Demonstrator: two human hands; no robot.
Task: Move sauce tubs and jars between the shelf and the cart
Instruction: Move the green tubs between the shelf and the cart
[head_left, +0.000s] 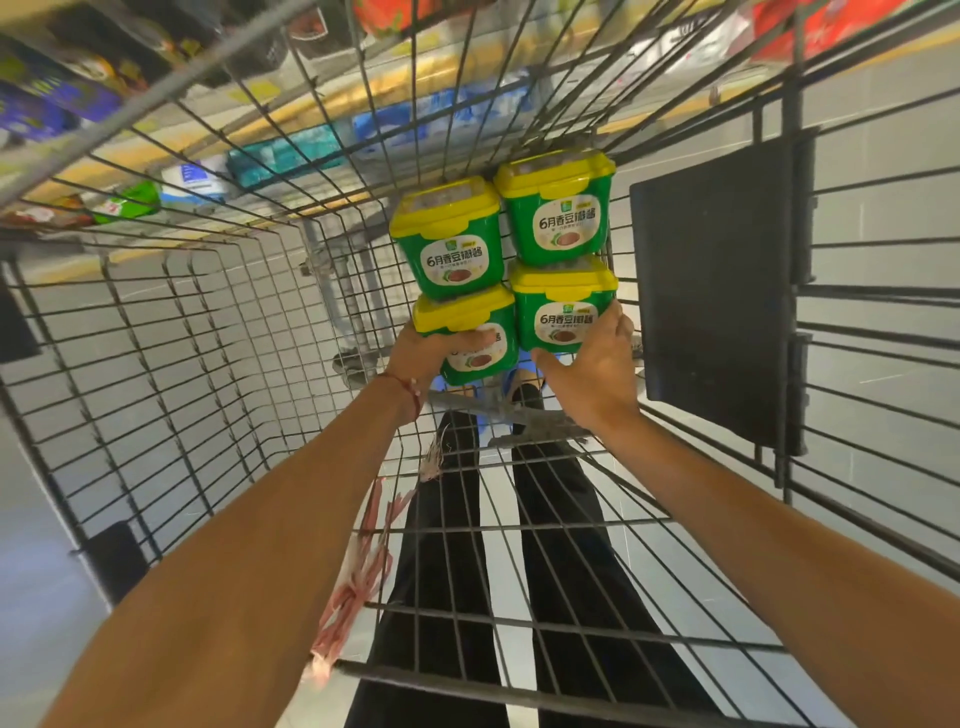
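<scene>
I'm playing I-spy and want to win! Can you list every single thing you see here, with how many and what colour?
sauce tubs: four, green with yellow lids, two-by-two block in the cart
cart: one, grey wire, all around the tubs
panel: one, black, on the cart's right wall
shelf goods: many, blurred, mixed colours, beyond the cart
strips: a bunch, pink, hanging by the left forearm
string: one, red, around the left wrist
legs: two, black trousers, seen through the cart mesh
left hand: one, grips the near-left tub
right hand: one, grips the near-right tub
</scene>
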